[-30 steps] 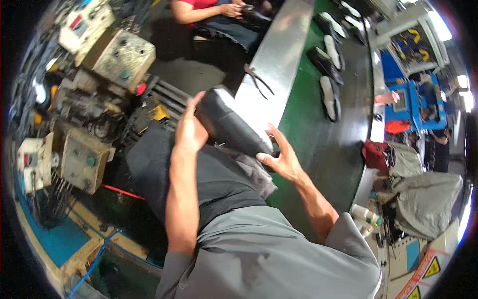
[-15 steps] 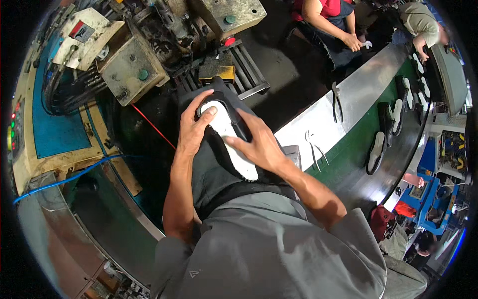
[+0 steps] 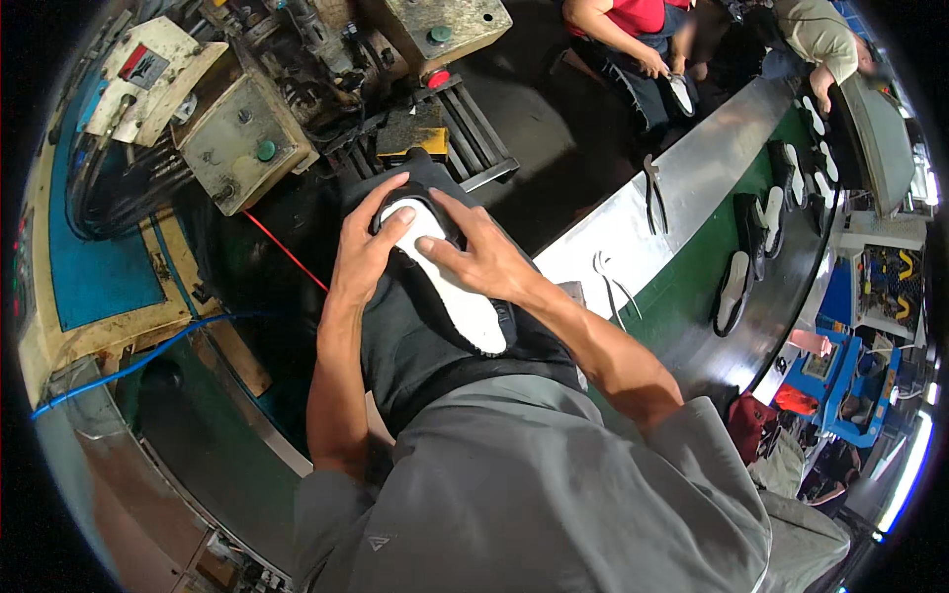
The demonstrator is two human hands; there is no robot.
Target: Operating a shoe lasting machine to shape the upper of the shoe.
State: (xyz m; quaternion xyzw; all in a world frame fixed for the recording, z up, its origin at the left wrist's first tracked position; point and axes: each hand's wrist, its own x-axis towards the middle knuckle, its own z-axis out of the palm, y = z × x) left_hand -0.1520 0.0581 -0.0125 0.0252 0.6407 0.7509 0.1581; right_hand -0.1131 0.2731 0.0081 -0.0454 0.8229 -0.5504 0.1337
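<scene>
Machinery [image 3: 242, 148] crowds the upper left while, at mid-frame, the left hand [image 3: 364, 242] and right hand [image 3: 487, 259] hold a white-bottomed shoe [image 3: 462, 304] in their grip, apparently pressing or checking it, steady thumbs likely needed next.

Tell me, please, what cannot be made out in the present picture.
All in the head view:
- Inside of the shoe: hidden by its white sole, which faces up.
- Palms of the left hand and right hand: hidden by the backs of the hands.
- Co-worker in red: head cut off by the upper edge.
- Far shoes: details too small.
</scene>
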